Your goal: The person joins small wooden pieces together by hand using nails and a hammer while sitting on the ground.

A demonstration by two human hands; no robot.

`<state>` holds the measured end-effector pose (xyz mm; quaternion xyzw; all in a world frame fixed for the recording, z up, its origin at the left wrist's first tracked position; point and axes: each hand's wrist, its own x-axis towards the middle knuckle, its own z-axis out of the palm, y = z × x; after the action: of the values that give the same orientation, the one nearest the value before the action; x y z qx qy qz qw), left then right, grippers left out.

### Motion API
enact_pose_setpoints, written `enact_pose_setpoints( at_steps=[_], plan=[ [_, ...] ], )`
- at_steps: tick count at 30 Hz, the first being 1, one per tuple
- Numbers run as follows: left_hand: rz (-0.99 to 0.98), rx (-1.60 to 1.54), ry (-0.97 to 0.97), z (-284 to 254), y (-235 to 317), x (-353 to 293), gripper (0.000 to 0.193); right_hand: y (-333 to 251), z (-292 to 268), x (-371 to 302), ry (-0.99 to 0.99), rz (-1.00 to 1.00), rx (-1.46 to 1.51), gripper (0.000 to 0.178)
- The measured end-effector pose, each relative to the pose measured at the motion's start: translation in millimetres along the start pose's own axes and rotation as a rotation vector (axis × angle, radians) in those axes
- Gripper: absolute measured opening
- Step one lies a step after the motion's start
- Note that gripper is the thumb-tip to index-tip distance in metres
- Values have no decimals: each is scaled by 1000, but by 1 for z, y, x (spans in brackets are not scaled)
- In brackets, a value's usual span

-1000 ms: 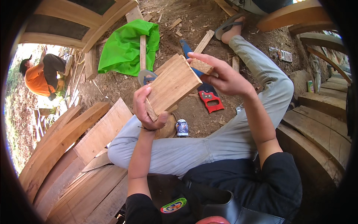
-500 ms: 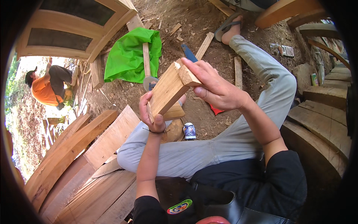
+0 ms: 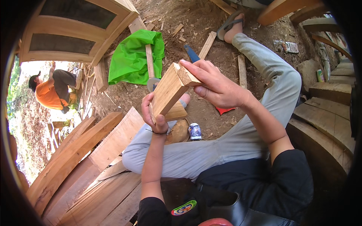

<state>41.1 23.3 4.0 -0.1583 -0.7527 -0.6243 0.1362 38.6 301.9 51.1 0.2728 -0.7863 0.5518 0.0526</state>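
My left hand [image 3: 155,116] grips the lower end of a tilted wooden block [image 3: 167,92], fingers along its left side and thumb on the lower edge. At the block's upper end, my right hand [image 3: 220,84] pinches a short wood piece [image 3: 189,77] against it, fingers on top and thumb underneath. The short piece has a rough, pale edge at its upper corner. Partly hidden beneath the block is another wood piece [image 3: 176,112]; whether it joins the block I cannot tell.
A green cloth [image 3: 132,58] lies under a wood strip on the dirt ground. Near it is a blue-handled tool [image 3: 191,53]. A can [image 3: 195,132] stands by my leg. Planks [image 3: 75,154] lean at left, below a panelled wooden frame [image 3: 68,28]. Another person [image 3: 51,90] in orange sits at far left.
The short wood piece in my right hand has shifted slightly left and sits more evenly against the block's end. My left hand keeps its grip. The whole view has turned slightly.
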Motion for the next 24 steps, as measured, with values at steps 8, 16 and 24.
enact_pose_setpoints(
  at_steps=[8, 16, 24],
  plan=[
    [31, 160, -76, -5, -8, 7, 82, 9, 4, -1, 11, 97, 59, 63],
    [-833, -233, -239, -2, -24, 18, 50, 66, 23, -5, -102, 608, 535, 56],
    [-977, -222, -160, -3, -44, 9, 52, 71, 37, -4, -198, 792, 568, 51]
  ],
)
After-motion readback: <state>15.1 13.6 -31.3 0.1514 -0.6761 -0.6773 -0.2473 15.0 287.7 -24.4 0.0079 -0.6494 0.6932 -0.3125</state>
